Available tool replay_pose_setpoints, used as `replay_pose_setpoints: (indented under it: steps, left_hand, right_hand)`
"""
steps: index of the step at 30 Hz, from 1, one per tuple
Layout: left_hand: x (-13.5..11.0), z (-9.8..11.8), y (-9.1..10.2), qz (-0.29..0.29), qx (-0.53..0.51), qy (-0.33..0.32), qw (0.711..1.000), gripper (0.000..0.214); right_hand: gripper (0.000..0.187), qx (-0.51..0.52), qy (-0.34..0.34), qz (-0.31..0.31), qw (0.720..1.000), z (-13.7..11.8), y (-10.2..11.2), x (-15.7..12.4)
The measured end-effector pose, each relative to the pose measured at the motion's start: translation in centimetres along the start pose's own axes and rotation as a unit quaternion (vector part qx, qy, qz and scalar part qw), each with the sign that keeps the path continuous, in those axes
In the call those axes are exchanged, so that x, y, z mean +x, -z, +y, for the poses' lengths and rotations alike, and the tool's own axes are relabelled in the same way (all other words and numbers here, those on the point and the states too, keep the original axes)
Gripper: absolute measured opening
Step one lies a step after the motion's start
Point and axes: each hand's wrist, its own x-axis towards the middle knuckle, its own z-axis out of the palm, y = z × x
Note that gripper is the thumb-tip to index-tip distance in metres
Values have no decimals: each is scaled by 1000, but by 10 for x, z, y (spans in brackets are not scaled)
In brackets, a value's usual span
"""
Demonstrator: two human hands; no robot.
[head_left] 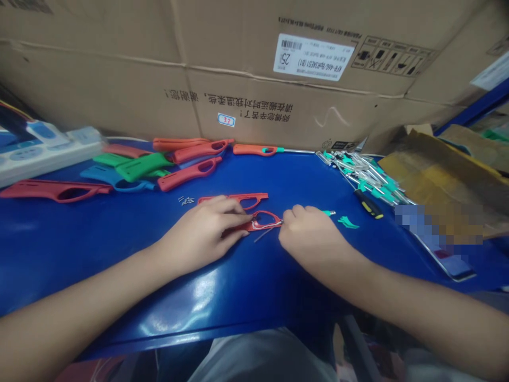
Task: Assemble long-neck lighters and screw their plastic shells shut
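Observation:
My left hand [214, 228] is closed on a red lighter handle shell [265, 216], which has an oval trigger opening and a thin white wire along it. At the shell's narrow end, my right hand [304, 231] has its fingers curled round a metal lighter tube [333, 213] with a green part, mostly hidden by the hand. A thin dark strand [262, 235] sticks out below the shell. Just behind, a second red half shell [254, 197] lies on the table. To the right of my right hand lies a loose green trigger [348, 222].
Red, green and blue handle shells [145, 165] lie at the back left beside a white power strip [51, 151]. An assembled orange lighter [254, 150] lies before the cardboard box [238, 63]. Small screws [186, 200], a pile of metal tubes [366, 172], a screwdriver [368, 204] and a phone [441, 254] lie around.

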Motion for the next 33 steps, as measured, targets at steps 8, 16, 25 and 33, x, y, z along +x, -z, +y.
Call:
replay_pose_setpoints:
  steps: [8,16,25,33]
  left_hand:
    - [1,-4,-1,21,3,-21,1000,24]
    - [2,-7,0,3,46,-46,998,28]
    - [0,0,4,-42,176,-100,978,37]
    - [-3,-7,-2,-14,119,-72,990,33]
  right_hand:
    - [21,21,17,-11,1000,12,-6,-6]
    - [19,268,-19,9,963,55,-9,3]
    - [18,452,-22,-33,891,72,-26,26]
    - [13,425,114,113,891,67,-39,13]
